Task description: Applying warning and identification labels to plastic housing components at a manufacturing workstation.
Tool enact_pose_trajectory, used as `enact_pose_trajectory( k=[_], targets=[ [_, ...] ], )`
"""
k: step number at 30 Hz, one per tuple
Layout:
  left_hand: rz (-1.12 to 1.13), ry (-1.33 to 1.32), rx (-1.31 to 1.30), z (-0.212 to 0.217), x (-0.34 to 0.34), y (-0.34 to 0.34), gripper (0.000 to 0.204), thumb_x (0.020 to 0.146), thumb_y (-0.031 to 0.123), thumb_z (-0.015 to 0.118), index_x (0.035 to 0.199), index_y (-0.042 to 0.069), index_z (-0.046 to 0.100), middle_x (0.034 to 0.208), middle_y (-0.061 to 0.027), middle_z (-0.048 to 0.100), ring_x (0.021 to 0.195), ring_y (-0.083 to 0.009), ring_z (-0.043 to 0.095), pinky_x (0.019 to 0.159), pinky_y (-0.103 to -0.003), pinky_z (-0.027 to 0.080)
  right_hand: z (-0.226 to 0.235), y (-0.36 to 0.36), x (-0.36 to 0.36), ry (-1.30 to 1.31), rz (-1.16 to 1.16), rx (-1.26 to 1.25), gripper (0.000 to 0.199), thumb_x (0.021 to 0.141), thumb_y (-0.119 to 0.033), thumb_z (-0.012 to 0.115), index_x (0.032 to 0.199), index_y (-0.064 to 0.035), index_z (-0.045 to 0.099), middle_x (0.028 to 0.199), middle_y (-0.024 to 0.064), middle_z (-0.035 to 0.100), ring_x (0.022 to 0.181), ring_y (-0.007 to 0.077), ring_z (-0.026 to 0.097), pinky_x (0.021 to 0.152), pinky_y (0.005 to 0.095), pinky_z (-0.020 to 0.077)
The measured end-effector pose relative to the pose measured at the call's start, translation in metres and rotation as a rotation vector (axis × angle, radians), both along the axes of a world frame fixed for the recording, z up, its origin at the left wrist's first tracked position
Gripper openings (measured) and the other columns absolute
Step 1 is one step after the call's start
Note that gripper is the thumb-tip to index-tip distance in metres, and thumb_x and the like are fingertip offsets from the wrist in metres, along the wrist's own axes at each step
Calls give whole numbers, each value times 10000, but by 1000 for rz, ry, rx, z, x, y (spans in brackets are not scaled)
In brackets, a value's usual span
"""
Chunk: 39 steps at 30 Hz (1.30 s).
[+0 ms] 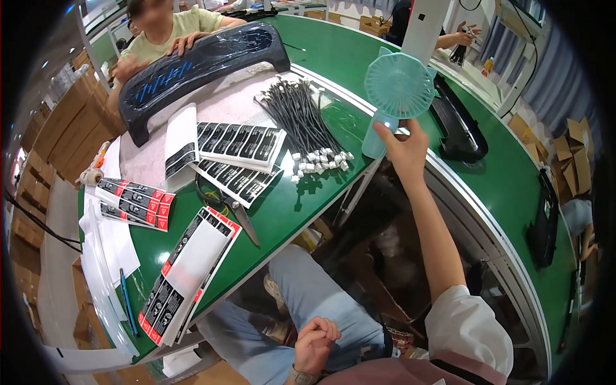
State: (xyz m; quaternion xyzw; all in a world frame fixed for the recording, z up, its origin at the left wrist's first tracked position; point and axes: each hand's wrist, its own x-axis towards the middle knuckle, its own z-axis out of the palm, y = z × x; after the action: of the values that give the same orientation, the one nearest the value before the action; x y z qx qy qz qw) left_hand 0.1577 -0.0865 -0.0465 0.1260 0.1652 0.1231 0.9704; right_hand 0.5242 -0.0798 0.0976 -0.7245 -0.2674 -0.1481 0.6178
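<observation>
1. Head view: a blue pen (128, 301) lies by the left edge of the green tabletop (289, 218), its long axis running from the far side to the near side.
2. Red-and-black label sheets (136, 204) lie near that same edge; a larger label stack (190, 276) slants down to the near edge.
3. Beyond the far-left edge, another person (160, 35) has a hand on a long black moulded part (202, 70).
4. Black-and-white label sheets (237, 147) lie toward the middle, with scissors (246, 224) just beside them, blades toward the near edge.
5. A cable bundle (305, 122) lies toward the right corner, white connectors facing the near edge.
6. The left hand (314, 346) is off the tabletop, over the lap, fingers curled inward and close together; I cannot tell whether they enclose anything.
7. The teal handheld fan (398, 86) is held up at the tabletop's right corner. Its long axis is near upright, the head uppermost and leaning slightly right; the round grille faces the person.
8. The right hand (410, 151) grips its handle, thumb across the near side, other fingers wrapped behind and partly hidden.
9. Another black part (457, 122) rests on the right-hand green surface (500, 186), near its inner edge.
</observation>
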Motion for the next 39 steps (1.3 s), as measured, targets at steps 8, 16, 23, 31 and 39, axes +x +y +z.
enact_pose_trajectory(
  k=[8,16,23,31,39],
  targets=[
    [38,16,-16,-9,-3,2,74,785,57,504,828,-4,497,735,-95,473,745,-216,458,760,-347,375,-4,1,4,-47,2,-22,387,777,-254,783,968,54,647,805,99,666,613,123,616,549,257,493],
    [48,40,-18,-12,-4,2,81,789,47,501,845,-11,508,744,-102,493,749,-218,471,765,-349,385,-4,0,4,1,5,-80,395,784,-274,777,964,54,650,793,84,658,584,102,581,511,242,447],
    [30,113,53,-7,-3,3,47,808,67,492,811,25,473,733,-80,445,740,-206,445,744,-347,385,-3,-1,1,3,6,-76,413,784,-301,775,966,48,651,776,69,649,559,89,563,488,239,424],
    [39,138,40,-9,-5,3,36,811,51,486,824,17,482,739,-86,457,743,-209,452,745,-347,385,-6,-4,0,-29,30,-73,399,790,-293,759,982,39,651,796,62,644,512,79,543,455,235,400],
    [40,115,55,-12,-4,2,49,805,49,496,836,10,498,744,-91,477,744,-208,462,744,-345,377,-11,-9,2,73,189,-48,372,828,-221,728,1085,24,618,797,39,622,477,68,494,427,227,376]
  ],
)
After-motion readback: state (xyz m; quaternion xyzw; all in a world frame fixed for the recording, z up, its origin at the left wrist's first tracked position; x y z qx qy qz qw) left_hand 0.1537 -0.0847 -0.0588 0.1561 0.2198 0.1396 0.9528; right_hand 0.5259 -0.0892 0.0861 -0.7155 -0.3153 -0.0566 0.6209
